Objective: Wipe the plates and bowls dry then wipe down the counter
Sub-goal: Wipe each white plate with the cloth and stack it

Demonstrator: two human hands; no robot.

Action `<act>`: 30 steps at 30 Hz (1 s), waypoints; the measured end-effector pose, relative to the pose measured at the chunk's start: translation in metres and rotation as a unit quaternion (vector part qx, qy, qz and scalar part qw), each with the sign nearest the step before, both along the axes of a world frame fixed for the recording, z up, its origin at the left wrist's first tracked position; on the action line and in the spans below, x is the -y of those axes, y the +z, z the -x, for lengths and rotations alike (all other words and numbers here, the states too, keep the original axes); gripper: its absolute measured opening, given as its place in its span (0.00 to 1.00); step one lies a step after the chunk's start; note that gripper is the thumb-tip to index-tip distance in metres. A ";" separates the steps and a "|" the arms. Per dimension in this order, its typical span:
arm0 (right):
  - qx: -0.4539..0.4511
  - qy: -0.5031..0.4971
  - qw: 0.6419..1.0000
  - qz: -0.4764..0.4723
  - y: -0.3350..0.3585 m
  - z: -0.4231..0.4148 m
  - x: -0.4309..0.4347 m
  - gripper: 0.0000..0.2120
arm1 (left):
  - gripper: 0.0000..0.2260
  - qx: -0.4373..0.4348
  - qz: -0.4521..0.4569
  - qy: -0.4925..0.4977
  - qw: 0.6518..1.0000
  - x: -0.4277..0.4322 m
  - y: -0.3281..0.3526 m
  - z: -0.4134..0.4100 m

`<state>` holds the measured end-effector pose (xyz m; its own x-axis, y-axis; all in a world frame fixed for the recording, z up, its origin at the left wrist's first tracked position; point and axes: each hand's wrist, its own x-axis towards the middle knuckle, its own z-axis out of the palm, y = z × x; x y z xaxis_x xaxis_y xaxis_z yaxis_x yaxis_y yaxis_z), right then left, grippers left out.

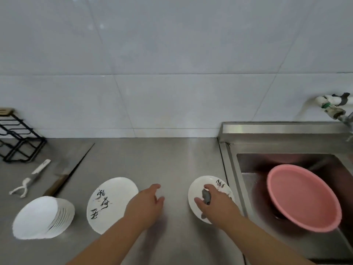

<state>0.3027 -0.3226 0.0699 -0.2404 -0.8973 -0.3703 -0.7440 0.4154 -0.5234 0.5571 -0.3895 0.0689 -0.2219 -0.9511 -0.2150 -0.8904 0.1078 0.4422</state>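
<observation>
Though mostly white, plate (pixel 195 188) with black calligraphy, grey cloth (pixel 206 196) atop.

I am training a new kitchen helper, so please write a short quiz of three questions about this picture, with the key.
1. True or false: the right hand holds a grey cloth on the plate beside the sink.
2. What lies in the sink? A) a pink basin B) a blue bucket C) a steel pot
3. Short answer: what does the left hand hold?
Key: 1 true; 2 A; 3 nothing, it is over the bare counter with relaxed fingers.
</observation>
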 end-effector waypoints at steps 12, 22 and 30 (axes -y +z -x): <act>0.017 0.153 0.986 -0.059 0.003 -0.179 0.045 0.34 | 0.24 0.057 -0.031 0.146 0.987 -0.015 -0.007 -0.202; -0.026 0.091 0.994 -0.047 -0.011 -0.226 0.041 0.28 | 0.17 0.000 -0.080 0.120 0.990 0.009 -0.020 -0.223; 0.024 0.002 1.000 -0.007 -0.011 -0.245 0.033 0.24 | 0.12 -0.072 -0.047 0.152 0.985 0.005 -0.030 -0.223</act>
